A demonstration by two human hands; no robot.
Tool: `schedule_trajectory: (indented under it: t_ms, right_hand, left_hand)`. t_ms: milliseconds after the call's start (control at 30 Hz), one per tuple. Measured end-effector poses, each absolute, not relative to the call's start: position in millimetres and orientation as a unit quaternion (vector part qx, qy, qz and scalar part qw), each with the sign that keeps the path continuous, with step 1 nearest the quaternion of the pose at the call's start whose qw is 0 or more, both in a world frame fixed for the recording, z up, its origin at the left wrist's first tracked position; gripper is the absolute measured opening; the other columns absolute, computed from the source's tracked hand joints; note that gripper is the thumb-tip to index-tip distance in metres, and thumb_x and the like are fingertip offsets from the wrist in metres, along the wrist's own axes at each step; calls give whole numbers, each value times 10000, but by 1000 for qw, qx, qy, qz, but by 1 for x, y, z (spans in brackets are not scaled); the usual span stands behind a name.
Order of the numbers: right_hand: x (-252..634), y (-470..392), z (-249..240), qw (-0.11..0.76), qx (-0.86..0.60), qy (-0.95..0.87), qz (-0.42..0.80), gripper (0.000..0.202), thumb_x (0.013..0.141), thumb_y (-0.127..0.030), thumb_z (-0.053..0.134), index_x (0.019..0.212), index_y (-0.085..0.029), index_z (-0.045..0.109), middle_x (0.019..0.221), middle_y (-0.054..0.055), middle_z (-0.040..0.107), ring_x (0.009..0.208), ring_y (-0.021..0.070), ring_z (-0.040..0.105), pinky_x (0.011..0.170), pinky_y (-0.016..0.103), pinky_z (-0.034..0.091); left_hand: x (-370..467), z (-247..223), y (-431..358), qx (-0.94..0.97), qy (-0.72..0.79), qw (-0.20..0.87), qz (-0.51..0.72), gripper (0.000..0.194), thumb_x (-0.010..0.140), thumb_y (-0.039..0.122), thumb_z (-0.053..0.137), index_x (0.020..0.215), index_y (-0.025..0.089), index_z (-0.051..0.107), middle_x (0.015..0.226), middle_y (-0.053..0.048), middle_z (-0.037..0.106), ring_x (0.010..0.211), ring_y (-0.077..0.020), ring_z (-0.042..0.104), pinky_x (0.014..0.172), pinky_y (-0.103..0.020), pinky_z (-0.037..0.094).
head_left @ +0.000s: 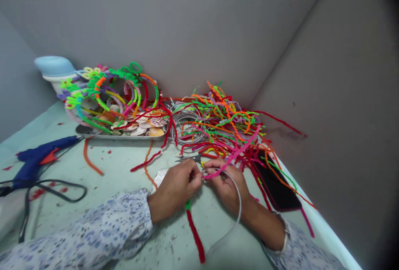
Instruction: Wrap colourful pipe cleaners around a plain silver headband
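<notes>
My left hand (179,182) is closed, thumb and fingers pinched together beside my right hand. Out from under it runs a fuzzy green and red length (195,234). A thin grey wire (239,203) bows out from my right hand (227,185) and curves down to near the red end, apparently one hoop. My right hand's fingers pinch a bright pink pipe cleaner (238,153) against the wire, its free end slanting up to the right. What lies between the left fingertips is mostly hidden. Just beyond the hands are dark-bladed scissors (195,158).
A metal tray (140,138) holds shells, with pipe-cleaner hoops (99,91) piled over it. Coiled wire (187,124) and heaped pipe cleaners (227,116) lie behind my hands. A blue glue gun (40,153) with cord sits left; a phone (279,187) lies right. Walls rise behind and right.
</notes>
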State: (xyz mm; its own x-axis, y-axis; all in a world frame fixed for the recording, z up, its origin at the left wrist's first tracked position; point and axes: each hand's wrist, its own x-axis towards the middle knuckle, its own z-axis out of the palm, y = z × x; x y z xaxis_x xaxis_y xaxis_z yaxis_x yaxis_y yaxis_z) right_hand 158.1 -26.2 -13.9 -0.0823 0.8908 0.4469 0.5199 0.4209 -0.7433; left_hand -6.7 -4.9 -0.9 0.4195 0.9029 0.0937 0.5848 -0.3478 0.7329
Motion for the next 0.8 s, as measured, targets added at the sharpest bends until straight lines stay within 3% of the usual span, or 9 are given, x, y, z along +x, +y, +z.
schedule_trajectory:
  t_ms: [400, 800]
  right_hand:
    - [161, -25, -17, 448, -502, -721, 166, 146, 864, -188, 517, 957, -212, 627, 899, 40, 706, 834, 185, 667, 763, 303, 524]
    - [161, -27, -15, 465, -480, -731, 137, 166, 843, -142, 530, 957, -215, 625, 911, 36, 710, 865, 186, 663, 793, 307, 517]
  left_hand:
    - [-7, 2, -5, 736, 481, 382, 286, 209, 848, 309, 462, 762, 167, 588, 674, -6, 580, 623, -141, 501, 566, -237, 344]
    - [-6, 3, -8, 776, 491, 307, 252, 172, 842, 266, 474, 716, 171, 540, 678, -4, 571, 618, -135, 493, 570, -241, 331]
